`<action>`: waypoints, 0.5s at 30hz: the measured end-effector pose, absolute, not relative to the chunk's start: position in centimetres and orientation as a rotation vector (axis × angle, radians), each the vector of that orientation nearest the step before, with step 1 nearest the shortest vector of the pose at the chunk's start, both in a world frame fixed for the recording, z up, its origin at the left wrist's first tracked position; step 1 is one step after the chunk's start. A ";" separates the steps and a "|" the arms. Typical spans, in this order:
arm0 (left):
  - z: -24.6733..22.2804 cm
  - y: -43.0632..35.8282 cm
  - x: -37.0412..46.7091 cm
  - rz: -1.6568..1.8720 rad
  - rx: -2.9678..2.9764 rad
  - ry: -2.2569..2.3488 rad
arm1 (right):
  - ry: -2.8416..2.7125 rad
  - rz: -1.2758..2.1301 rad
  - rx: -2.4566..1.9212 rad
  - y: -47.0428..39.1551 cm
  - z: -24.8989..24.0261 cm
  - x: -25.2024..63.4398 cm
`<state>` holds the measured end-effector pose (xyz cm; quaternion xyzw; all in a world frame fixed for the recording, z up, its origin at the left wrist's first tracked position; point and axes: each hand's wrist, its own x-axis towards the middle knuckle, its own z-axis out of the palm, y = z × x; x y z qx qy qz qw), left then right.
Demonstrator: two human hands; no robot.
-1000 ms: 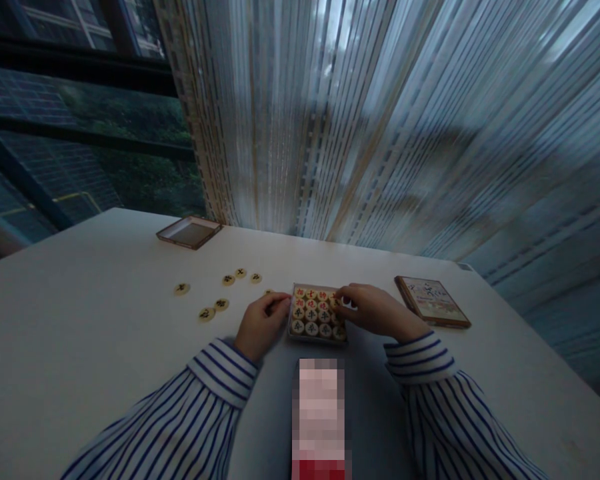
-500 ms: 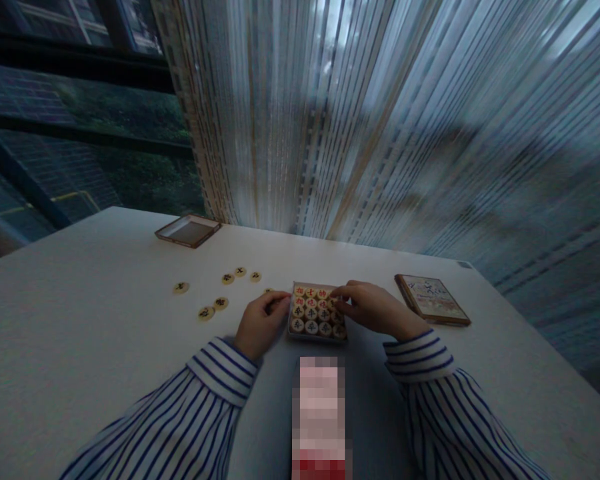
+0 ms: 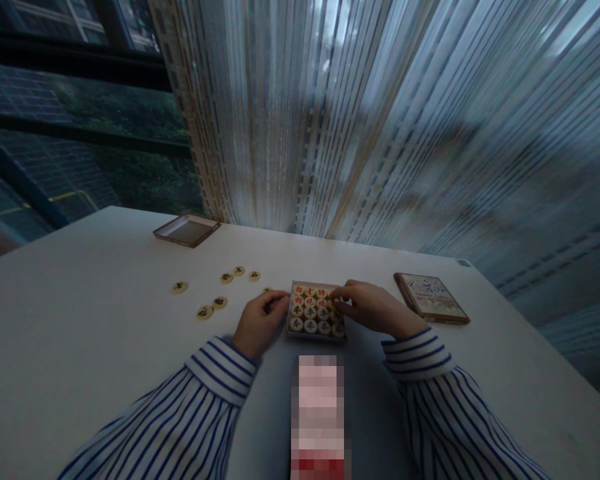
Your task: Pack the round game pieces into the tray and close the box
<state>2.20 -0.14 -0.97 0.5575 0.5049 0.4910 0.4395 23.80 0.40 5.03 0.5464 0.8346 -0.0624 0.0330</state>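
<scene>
In the middle of the white table lies a shallow box (image 3: 316,339) filled with rows of round xiangqi pieces (image 3: 310,312), marked in red at the far side and black at the near side. My left hand (image 3: 260,321) is closed, its thumb and fingertips on the box's left wall. Over the right side of the box, my right hand (image 3: 375,309) has its thumb and forefinger closed around a piece in the far right part, mostly covered by the fingers. Several loose black-marked pieces (image 3: 220,303) lie left of the box, one partly behind my left hand.
An open, shallow box lid (image 3: 187,231) rests at the table's far left. A closed decorated box (image 3: 433,297) lies to the right. A string curtain (image 3: 300,133) hangs along the far table edge. A pixelated patch covers the near middle.
The view has shifted very slightly. Both hands, the box and the pieces keep their places relative to one another.
</scene>
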 end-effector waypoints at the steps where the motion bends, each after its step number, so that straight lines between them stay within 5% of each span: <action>1: -0.9 -0.2 2.2 1.220 1.379 1.257 | 2.564 -0.189 1.680 0.4 5.0 23.8; 15: -0.6 -0.3 2.2 1.221 1.380 1.253 | 2.557 -0.166 1.684 0.3 5.2 23.8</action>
